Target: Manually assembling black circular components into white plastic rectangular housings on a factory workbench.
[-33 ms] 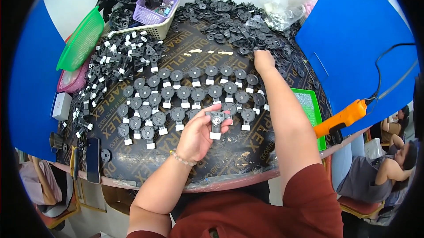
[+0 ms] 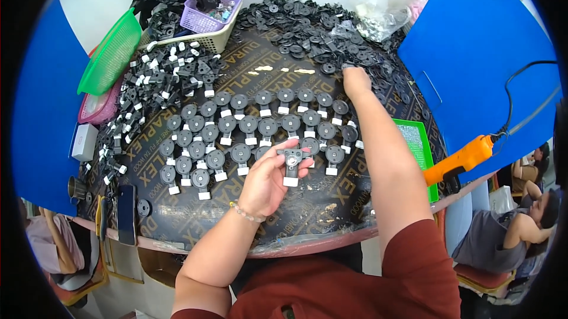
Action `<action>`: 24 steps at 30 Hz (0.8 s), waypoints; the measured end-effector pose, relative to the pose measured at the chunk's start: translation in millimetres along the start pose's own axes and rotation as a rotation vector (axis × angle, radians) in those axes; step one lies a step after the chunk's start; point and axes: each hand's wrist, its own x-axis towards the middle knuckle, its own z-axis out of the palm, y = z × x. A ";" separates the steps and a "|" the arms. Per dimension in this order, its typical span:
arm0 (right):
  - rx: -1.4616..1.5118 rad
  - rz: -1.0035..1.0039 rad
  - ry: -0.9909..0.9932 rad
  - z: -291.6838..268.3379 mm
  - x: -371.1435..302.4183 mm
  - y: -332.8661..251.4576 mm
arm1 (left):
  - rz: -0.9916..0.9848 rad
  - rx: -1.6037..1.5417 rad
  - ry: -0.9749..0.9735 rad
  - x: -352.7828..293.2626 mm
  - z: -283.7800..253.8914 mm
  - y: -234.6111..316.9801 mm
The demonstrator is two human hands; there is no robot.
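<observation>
My left hand is closed around a small black plastic bracket with a white end, held upright above the front of the table. A round metal piece shows in the bracket's upper part. My right hand reaches far forward to the edge of a pile of black plastic discs. Its fingers are bent together, and what they grip is hidden. Between the hands and the piles stand several rows of black brackets capped with round discs, their white ends pointing towards me.
Loose brackets with white ends are heaped at the left, beside a green basket and a cream basket. An orange power screwdriver hangs by a green tray. A phone lies front left. Blue panels flank the table.
The whole view has shifted very slightly to the right. Both hands keep the same pose, and nothing has been taken or let go.
</observation>
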 end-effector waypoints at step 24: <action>0.437 -0.311 -0.285 -125.5 -271.4 -60.8 | 0.152 -0.067 0.120 0.0 -1.2 1.8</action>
